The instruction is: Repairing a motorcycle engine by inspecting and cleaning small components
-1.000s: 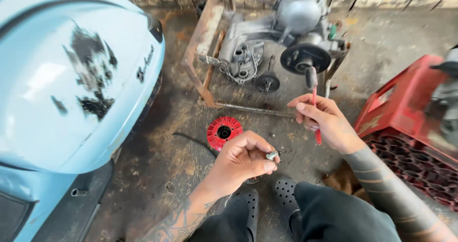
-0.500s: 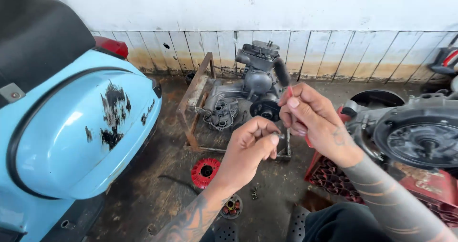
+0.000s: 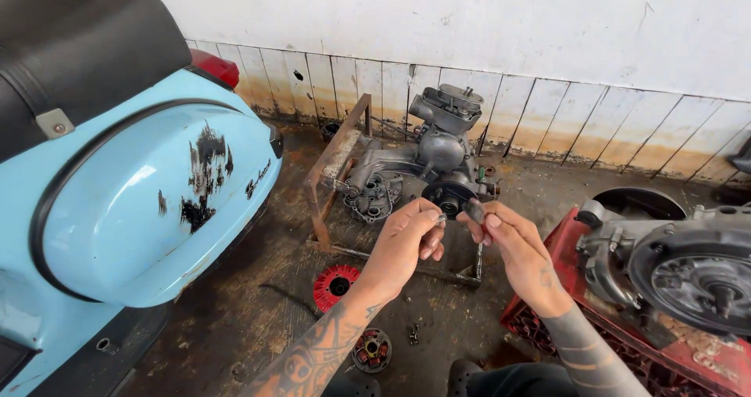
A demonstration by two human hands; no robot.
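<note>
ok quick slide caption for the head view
Left hand and right hand pinch small metal parts beside a blue scooter.

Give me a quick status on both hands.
Left hand pinches a small metal part. Right hand holds a dark tool tip against it. Engine on its stand behind; nothing between.

1. The scooter body (image 3: 149,209) is glossy light-blue painted metal, with chipped black patches.
2. Its seat (image 3: 78,37) is matt black, slightly grained vinyl.
3. The engine (image 3: 426,162) is dull grey cast metal, grimy.
4. The frame (image 3: 332,170) under it is rusty steel.
5. The floor (image 3: 258,303) is rough, stained concrete.
6. The crate (image 3: 547,319) is red plastic, dusty.
7. The small part (image 3: 475,209) in the right hand (image 3: 516,248) is dark, dull metal.
</note>
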